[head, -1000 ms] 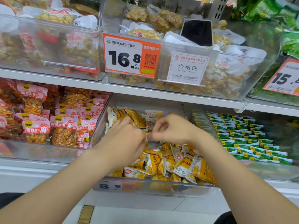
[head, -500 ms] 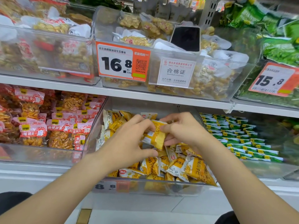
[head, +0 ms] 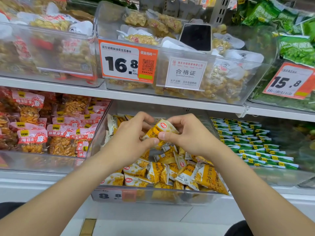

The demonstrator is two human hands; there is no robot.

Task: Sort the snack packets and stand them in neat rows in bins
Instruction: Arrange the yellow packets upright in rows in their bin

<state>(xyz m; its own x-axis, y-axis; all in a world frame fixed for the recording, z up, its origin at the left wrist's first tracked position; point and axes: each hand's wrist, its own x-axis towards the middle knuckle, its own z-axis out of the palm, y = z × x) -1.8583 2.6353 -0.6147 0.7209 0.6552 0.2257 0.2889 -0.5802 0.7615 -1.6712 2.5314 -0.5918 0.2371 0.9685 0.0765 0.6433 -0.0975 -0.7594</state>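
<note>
Both hands meet over the clear middle bin (head: 153, 196) on the lower shelf. My left hand (head: 129, 140) and my right hand (head: 189, 135) together pinch a small stack of yellow-and-white snack packets (head: 160, 131), held a little above the bin's contents. Several more yellow packets (head: 172, 172) lie jumbled in the front half of the bin, and a few stand at its back left (head: 113, 123). How many packets are in the held stack is hidden by my fingers.
Red peanut packets (head: 51, 132) fill the bin to the left. Green packets (head: 252, 140) stand in neat rows in the bin to the right. The upper shelf carries clear bins of peanut bags with price tags (head: 127, 61), and a black phone (head: 196, 37) leans there.
My hands have come up from among the packets holding a yellow packet stack between them, and now grip it closer together. The view has shifted slightly.
</note>
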